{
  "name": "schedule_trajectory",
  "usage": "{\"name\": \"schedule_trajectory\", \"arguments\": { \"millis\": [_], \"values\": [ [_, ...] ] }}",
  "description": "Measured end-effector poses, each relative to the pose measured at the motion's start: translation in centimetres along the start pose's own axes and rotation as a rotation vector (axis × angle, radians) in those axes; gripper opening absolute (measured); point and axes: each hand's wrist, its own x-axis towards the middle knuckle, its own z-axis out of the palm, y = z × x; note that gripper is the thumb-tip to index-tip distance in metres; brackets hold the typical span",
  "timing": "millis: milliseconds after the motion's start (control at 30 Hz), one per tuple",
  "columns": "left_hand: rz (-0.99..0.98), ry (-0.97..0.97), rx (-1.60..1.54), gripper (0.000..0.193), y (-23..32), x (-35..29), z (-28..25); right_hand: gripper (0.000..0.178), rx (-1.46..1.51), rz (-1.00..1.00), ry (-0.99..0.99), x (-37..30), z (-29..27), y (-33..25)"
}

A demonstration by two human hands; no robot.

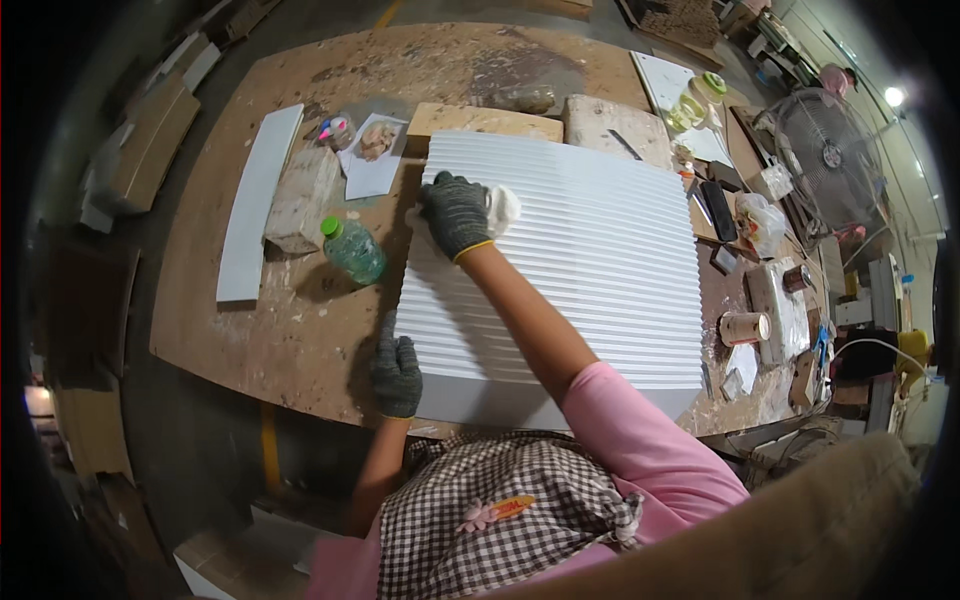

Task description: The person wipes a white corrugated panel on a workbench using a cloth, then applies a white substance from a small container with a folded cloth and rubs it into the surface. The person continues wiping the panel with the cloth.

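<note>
While the right hand (457,215), in a dark knitted glove, bunches its fingers over a white cloth (503,207), it presses that wad onto the ribbed face of a white panel (590,270). This panel lies flat beneath the grip and spreads mostly to its right, on a paint-stained wooden worktable (310,345). Nearer the body than that grip, the left hand (396,375), gloved alike, rests against the panel's left edge close to the front corner; whether its fingers curl under the edge I cannot tell.

Just left of the gripped cloth is a clear green plastic bottle (357,253) with a green cap, and past it a whitish block (302,200) beside a long white board (258,205). Beyond the grip, a wooden block (490,122) sits at the panel's far edge. Well to its right are a pale cup (743,328) and a caged fan (830,155).
</note>
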Motion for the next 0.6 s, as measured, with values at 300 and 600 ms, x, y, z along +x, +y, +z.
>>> {"name": "schedule_trajectory", "arguments": {
  "millis": [300,600],
  "values": [
    [0.028,0.059,-0.030,0.041,0.2,0.1,0.5,0.041,-0.123,-0.154,0.246,-12.5,-7.0,16.6],
    [0.075,0.060,0.072,0.044,0.7,0.4,-0.3,0.028,0.028,0.569,0.090,-21.4,-19.0,42.7]
  ]
}}
